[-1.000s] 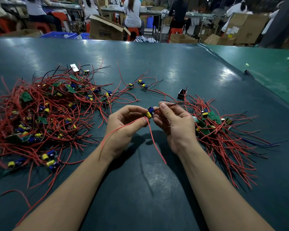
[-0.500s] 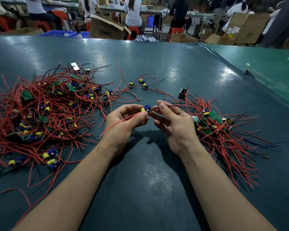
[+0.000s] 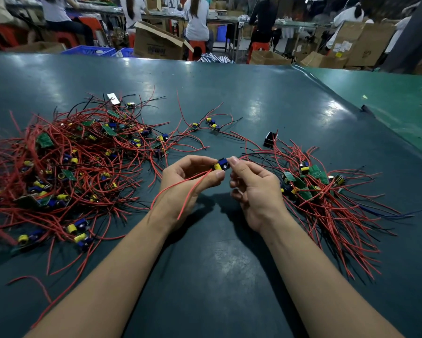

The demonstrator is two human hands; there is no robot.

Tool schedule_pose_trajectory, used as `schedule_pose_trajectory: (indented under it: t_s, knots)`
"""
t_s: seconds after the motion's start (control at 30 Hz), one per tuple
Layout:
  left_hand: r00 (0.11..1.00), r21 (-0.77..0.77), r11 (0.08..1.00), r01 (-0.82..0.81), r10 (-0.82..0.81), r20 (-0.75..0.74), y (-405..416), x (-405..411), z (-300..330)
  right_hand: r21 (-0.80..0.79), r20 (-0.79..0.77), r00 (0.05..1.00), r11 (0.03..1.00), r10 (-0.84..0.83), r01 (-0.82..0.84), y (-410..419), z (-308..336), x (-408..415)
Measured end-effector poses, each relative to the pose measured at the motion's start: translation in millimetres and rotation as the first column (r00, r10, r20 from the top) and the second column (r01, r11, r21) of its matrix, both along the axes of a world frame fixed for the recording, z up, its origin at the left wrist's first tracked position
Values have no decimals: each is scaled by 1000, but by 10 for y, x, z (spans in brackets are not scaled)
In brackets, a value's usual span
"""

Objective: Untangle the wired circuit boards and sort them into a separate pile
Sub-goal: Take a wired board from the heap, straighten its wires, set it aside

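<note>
From my head camera, both my hands are raised just above the dark green table, meeting in the middle. My left hand has thumb and forefinger pinched together on the small circuit board, the one with a yellow and a blue component, and its two red wires trail down over my palm and wrist. My right hand is closed around the other end of that same board, forefinger tip touching it, the remaining fingers curled loosely inward with nothing else in them.

To my left lies the big tangled pile of boards and red wires, spread wide. To my right is the smaller sorted pile, wires fanned outward. A few loose boards sit beyond my hands, between the piles, and a small black part stands near the right pile's far edge.
</note>
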State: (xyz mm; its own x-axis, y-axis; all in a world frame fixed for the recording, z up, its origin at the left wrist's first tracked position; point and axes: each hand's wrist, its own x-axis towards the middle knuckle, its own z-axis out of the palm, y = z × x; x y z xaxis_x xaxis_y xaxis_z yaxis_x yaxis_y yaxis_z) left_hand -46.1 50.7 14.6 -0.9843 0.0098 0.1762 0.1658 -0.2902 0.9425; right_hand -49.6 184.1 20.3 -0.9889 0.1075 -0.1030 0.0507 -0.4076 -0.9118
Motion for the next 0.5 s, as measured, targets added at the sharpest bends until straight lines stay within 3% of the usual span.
schedule_pose_trajectory:
  t_s: [0.17, 0.3, 0.5]
  knots:
    - [1000, -1, 1000, -22, 22, -12, -10, -6, 8, -68, -25, 975, 973, -222, 219, 61, 39, -54]
    - [1000, 38, 999, -26, 26, -15, -47, -43, -5, -108, -55, 949, 946, -311, 304, 152, 66, -79]
    - [1000, 117, 993, -24, 24, 1, -85, -71, 8, -267, 21, 891, 856, -454, 442, 285, 99, -116]
